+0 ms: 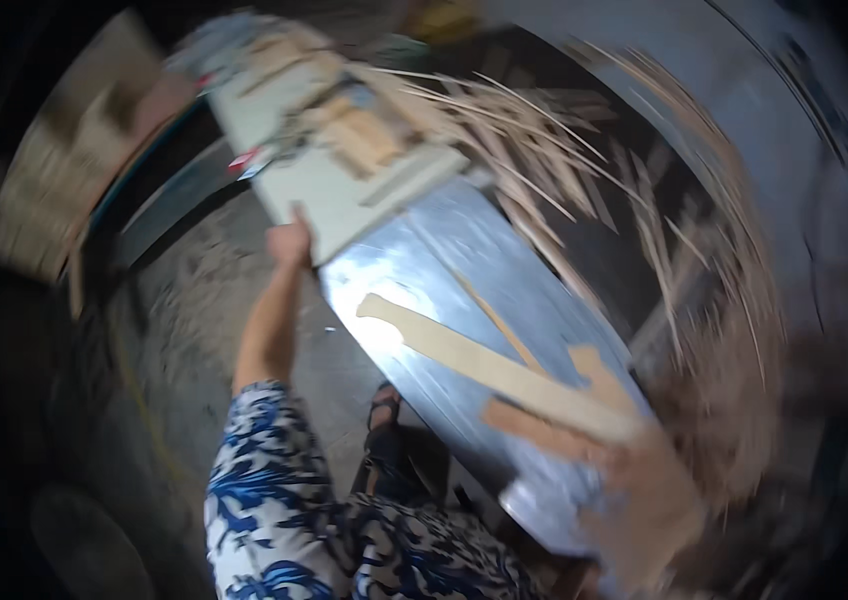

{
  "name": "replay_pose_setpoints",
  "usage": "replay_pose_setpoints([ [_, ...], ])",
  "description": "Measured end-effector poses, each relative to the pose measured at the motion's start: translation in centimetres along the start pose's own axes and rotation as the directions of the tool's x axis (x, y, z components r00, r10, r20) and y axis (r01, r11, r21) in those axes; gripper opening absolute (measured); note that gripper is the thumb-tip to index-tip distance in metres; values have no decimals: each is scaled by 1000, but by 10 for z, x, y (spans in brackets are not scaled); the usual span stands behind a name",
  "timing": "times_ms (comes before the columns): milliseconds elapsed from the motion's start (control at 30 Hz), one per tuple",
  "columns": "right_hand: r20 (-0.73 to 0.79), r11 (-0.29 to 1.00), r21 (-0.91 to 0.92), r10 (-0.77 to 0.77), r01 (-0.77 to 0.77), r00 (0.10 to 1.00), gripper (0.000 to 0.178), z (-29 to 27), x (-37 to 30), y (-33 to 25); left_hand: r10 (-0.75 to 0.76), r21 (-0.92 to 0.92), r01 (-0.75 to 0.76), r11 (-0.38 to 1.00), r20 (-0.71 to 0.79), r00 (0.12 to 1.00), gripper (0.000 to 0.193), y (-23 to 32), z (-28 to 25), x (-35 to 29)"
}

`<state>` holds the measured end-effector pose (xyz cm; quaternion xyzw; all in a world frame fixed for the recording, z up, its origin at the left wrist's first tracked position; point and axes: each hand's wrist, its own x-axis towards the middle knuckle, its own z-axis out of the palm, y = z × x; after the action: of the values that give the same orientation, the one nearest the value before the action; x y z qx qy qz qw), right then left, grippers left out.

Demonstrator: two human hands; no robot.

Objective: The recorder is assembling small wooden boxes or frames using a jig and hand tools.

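My left hand point(290, 242) is at the near-left edge of a pale machine tabletop point(319, 205), its thumb pointing up and its fingers curled against the edge. At the lower right, my right hand point(649, 505) is smeared by motion beside the near end of a long flat wooden strip point(489, 368). Whether its fingers grip the wood cannot be made out. The strip lies slantwise over a shiny metal sheet surface point(374, 275) that adjoins the pale top. Other wood pieces point(544, 428) lie under and beside its near end.
Wooden blocks point(359, 135) sit on the far part of the pale top. Many thin wood offcuts point(544, 150) are heaped to the right. Stacked boards point(64, 190) stand at the far left. Sawdust point(199, 260) covers the floor at the left, and my foot point(382, 405) is below the metal surface.
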<state>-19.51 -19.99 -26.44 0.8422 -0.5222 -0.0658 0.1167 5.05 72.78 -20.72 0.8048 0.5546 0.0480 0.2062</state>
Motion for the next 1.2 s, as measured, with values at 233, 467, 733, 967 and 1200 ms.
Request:
replay_pose_setpoints([
  [233,-49,752,131,-646,646,762,47,-4,2,-321,-270,-463,202,863,-83,959,89,49,-30,-33],
  [467,-15,727,123,-680,676,733,41,7,40,-272,-86,-243,63,968,-85,993,74,59,25,-27],
  [733,222,964,81,228,-251,948,37,8,6,181,376,-486,-196,852,305,875,39,-36,42,-22],
  [967,190,320,664,802,-676,567,63,23,128,327,526,-107,-595,797,609,594,52,136,225,-406],
  [1200,294,272,638,779,-721,554,65,4,248,470,616,493,-863,108,649,448,64,101,217,-577],
])
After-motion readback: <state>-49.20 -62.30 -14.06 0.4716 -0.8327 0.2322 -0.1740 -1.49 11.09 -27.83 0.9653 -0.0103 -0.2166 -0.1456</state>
